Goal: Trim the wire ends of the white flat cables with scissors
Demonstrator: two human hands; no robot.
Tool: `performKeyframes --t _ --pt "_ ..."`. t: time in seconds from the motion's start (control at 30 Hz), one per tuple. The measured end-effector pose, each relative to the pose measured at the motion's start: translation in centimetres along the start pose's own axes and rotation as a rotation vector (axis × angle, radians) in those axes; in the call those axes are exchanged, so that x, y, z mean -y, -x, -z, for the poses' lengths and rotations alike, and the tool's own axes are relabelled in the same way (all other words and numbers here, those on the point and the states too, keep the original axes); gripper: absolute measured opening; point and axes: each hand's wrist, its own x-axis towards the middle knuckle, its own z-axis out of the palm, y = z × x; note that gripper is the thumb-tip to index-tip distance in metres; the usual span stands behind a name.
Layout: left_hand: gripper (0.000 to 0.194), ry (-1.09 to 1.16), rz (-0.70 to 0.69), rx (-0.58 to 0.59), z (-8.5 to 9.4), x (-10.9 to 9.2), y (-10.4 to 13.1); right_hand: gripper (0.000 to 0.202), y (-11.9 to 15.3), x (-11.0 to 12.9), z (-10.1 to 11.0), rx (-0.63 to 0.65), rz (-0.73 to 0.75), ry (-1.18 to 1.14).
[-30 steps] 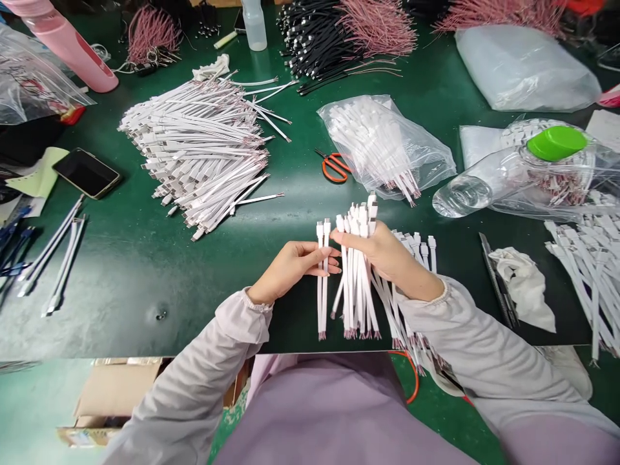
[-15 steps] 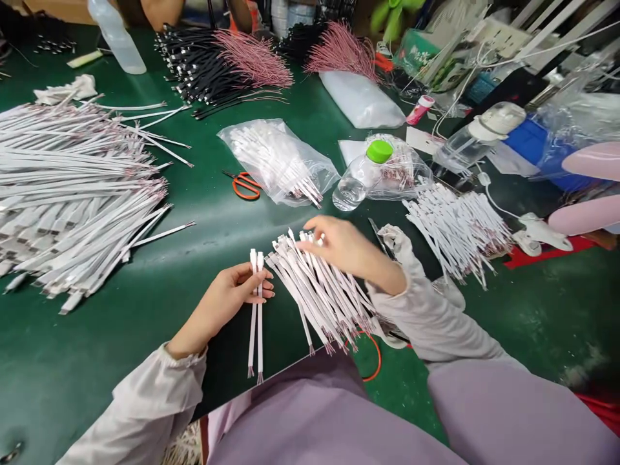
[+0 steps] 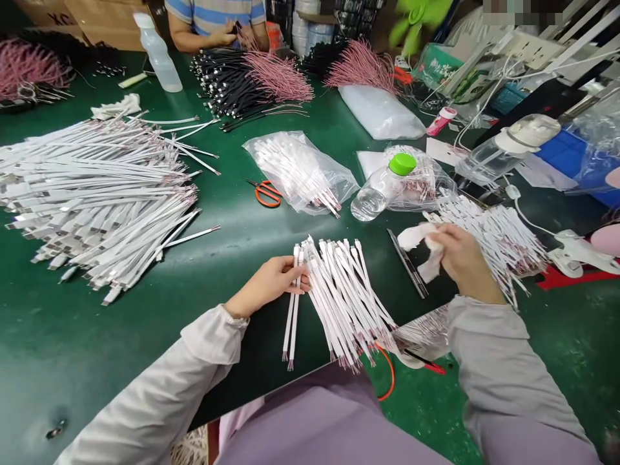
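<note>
My left hand (image 3: 278, 279) is closed around two short white flat cables (image 3: 291, 326), which hang with their plugs up and bare wire ends down. Just to its right, a bundle of similar white cables (image 3: 346, 303) lies spread near the table's front edge. My right hand (image 3: 462, 255) pinches a crumpled white cloth (image 3: 429, 248) that hangs in a loop above the table. Beneath and left of the cloth lies a pair of dark metal tweezers (image 3: 407, 261).
A large pile of white cables (image 3: 111, 200) covers the left side. Orange-handled scissors (image 3: 266, 194), a bagged cable bundle (image 3: 303, 171) and a green-capped bottle (image 3: 382, 187) stand ahead. More white cables (image 3: 498, 239) lie at the right. Across the table, a person (image 3: 217, 26) handles black cables.
My right hand has moved from the cable bundle to the right and picked up the white cloth. My left hand keeps the two cables, now close beside the bundle. The view has shifted.
</note>
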Motion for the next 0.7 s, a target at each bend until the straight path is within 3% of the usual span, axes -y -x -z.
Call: performKeyframes --t 0.1,0.2,0.3,0.5,0.57,0.7 --pt "0.041 0.004 0.003 0.015 0.2 -0.1 0.5 0.038 -0.7 2.9 0.1 -0.008 0.033 -0.293" --pt "0.045 -0.067 0.024 0.030 0.7 0.0 1.5 0.040 -2.1 5.6 -0.2 -0.026 0.076 -0.414" --pt "0.046 -0.115 0.044 0.020 1.0 0.2 2.6 0.028 -3.5 7.7 -1.2 -0.117 0.180 -0.256" --pt "0.049 -0.043 0.023 -0.049 1.1 0.6 3.9 0.012 -5.0 11.0 -3.3 -0.217 0.499 0.335" --pt "0.048 -0.024 0.015 -0.050 1.1 0.9 4.0 0.004 -5.1 11.7 -3.8 -0.220 0.515 0.447" --pt "0.041 0.053 -0.024 -0.048 1.3 1.4 3.9 0.013 -5.1 12.0 -4.4 -0.228 0.523 0.512"
